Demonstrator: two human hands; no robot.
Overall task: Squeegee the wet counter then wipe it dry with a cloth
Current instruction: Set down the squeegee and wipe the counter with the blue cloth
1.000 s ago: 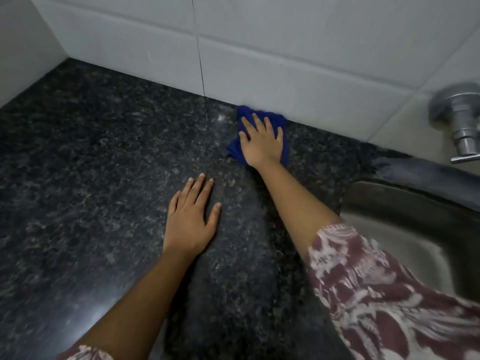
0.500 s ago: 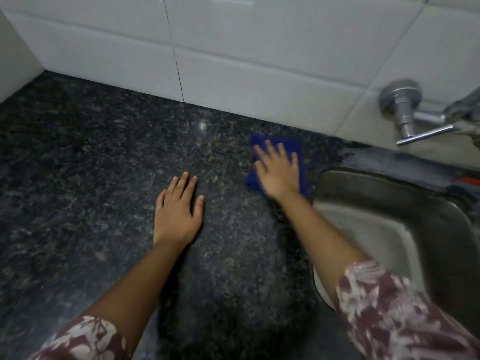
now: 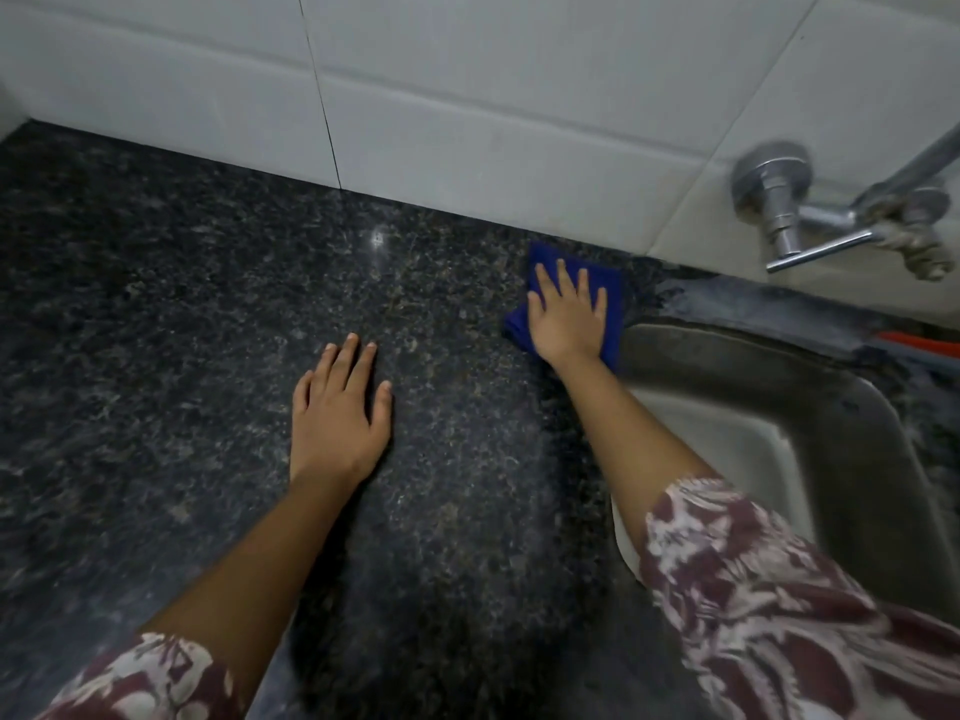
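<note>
A dark speckled granite counter (image 3: pixel 171 324) fills the left and middle of the head view. My right hand (image 3: pixel 566 317) presses flat on a folded blue cloth (image 3: pixel 614 298), which lies on the counter near the back wall, right beside the sink's left rim. Fingers of that hand are spread over the cloth. My left hand (image 3: pixel 337 413) rests palm down on the bare counter, fingers apart, holding nothing. No squeegee is in view.
A steel sink (image 3: pixel 810 402) is set into the counter at the right. A metal tap (image 3: pixel 831 220) juts from the white tiled wall (image 3: pixel 467 96) above it. Something orange (image 3: pixel 924 345) lies behind the sink.
My right hand has slid the blue cloth to the right along the back wall, up to the sink's edge. My left hand stayed flat on the counter. The view shifted rightward.
</note>
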